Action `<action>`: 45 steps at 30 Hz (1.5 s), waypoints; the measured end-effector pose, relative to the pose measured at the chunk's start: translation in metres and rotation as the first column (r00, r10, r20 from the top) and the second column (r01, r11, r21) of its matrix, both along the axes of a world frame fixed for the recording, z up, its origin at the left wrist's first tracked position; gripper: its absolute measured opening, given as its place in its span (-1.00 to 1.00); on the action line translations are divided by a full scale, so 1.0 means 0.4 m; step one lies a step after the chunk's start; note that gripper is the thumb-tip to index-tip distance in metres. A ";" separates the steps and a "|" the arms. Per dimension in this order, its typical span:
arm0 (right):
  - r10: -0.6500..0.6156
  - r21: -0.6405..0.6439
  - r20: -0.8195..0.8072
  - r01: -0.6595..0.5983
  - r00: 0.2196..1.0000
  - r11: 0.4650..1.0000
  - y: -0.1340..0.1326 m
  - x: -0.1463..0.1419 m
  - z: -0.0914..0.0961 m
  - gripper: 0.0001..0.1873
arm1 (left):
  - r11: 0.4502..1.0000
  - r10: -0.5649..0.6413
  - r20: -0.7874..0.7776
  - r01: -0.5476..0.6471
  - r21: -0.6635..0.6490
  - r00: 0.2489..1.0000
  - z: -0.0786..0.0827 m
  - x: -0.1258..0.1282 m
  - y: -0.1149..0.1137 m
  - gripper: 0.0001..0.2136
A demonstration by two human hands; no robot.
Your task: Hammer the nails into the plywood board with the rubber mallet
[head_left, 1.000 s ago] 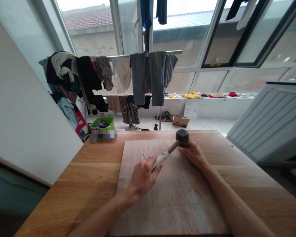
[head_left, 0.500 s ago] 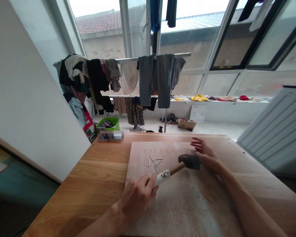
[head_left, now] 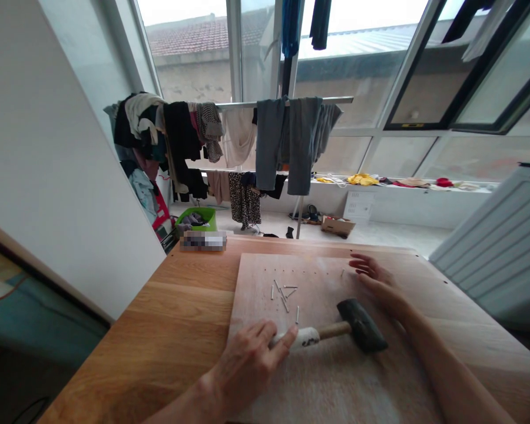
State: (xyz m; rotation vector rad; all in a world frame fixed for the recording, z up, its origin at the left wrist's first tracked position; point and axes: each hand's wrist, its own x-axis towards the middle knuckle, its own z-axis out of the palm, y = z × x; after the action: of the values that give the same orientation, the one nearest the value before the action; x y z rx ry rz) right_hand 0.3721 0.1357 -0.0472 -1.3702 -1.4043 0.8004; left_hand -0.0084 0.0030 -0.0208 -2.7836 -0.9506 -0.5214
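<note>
My left hand (head_left: 256, 359) is closed round the white-wrapped handle of a mallet (head_left: 363, 327), whose dark, blocky head lies toward the right, low over the wooden board (head_left: 318, 377). Whether the head touches the board I cannot tell. Beside the board's far right corner, my right hand (head_left: 375, 280) has its fingers stretched out and apart. Just left of those fingertips a thin nail (head_left: 343, 272) stands upright in the board. Several loose nails (head_left: 282, 292) lie scattered left of centre, and a single nail (head_left: 297, 315) is near my left thumb. A row of small dark dots runs along the far edge.
The board rests on a wooden table (head_left: 181, 330). At its far left edge is a blurred-out object (head_left: 203, 241). Beyond the table are a green basket (head_left: 207, 219), a rack hung with clothes (head_left: 269, 141) and a cardboard box (head_left: 338, 226). A white ribbed panel (head_left: 503, 218) stands at right.
The mallet head has come down and toward me, away from the upright nail. My right hand's fingers stay spread near the far corner. The view has shifted slightly.
</note>
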 end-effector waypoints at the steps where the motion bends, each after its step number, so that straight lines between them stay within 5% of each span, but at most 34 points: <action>1: 0.003 0.003 0.007 -0.003 1.000 1.000 0.001 0.000 -0.001 -0.44 | 1.000 0.004 0.013 -0.004 -0.007 1.000 -0.001 0.000 0.000 -0.54; 9: -0.006 0.033 0.079 0.003 0.997 0.999 0.001 -0.018 -0.002 -0.45 | 0.999 0.024 0.075 -0.021 -0.043 0.997 -0.016 0.002 0.004 -0.59; 19: 0.030 0.033 0.201 -0.037 0.979 0.999 -0.016 -0.065 0.009 -0.45 | 0.981 0.148 0.389 -0.087 -0.171 0.909 -0.024 -0.020 0.009 -0.64; 23: -0.108 0.192 0.340 0.043 0.934 0.980 -0.015 -0.074 0.021 -0.64 | 0.948 0.249 0.490 -0.107 -0.299 0.835 -0.017 -0.027 0.017 -0.63; 25: -0.119 0.283 0.460 -0.018 0.880 0.959 -0.030 -0.105 0.046 -0.81 | 0.907 0.336 0.544 -0.109 -0.407 0.769 -0.005 -0.029 0.022 -0.61; 27: 0.009 0.265 0.610 -0.215 0.792 0.940 -0.063 -0.164 0.080 -0.91 | 0.834 0.461 0.562 -0.119 -0.539 0.686 0.007 -0.033 0.028 -0.57; 30: 0.307 0.072 0.793 -0.582 0.526 0.810 -0.128 -0.285 0.128 -0.67 | 0.741 0.611 0.551 -0.167 -0.651 0.568 0.015 -0.051 0.046 -0.53; 33: 0.315 -0.058 0.912 -0.678 0.262 0.733 -0.174 -0.391 0.159 -0.71 | 0.718 0.669 0.535 -0.261 -0.646 0.516 0.009 -0.085 0.071 -0.55; 36: 0.341 -0.141 0.927 -0.695 0.157 0.705 -0.174 -0.437 0.173 -0.80 | 0.676 0.709 0.455 -0.338 -0.654 0.539 0.001 -0.117 0.096 -0.60; 38: 0.411 -0.169 0.892 -0.704 0.189 0.689 -0.152 -0.430 0.176 -0.78 | 0.656 0.717 0.407 -0.351 -0.668 0.565 -0.002 -0.129 0.108 -0.61; 41: 0.431 -0.050 0.788 -0.652 0.440 0.757 -0.098 -0.371 0.166 -0.73 | 0.650 0.713 0.393 -0.338 -0.680 0.581 0.000 -0.132 0.116 -0.62; 43: 0.260 0.126 0.686 -0.464 0.679 0.877 -0.054 -0.309 0.142 -0.80 | 0.654 0.708 0.392 -0.336 -0.678 0.587 0.001 -0.129 0.117 -0.63; 45: 0.044 0.238 0.580 -0.220 0.813 0.946 -0.014 -0.240 0.101 -0.89 | 0.670 0.693 0.396 -0.335 -0.663 0.603 0.000 -0.127 0.115 -0.65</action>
State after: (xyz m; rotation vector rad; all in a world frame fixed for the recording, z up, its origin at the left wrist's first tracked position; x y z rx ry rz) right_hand 0.2759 0.1302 -0.0067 -1.3347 -2.0152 0.2349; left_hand -0.0593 0.0492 -0.0209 -2.4662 -2.3263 -1.2833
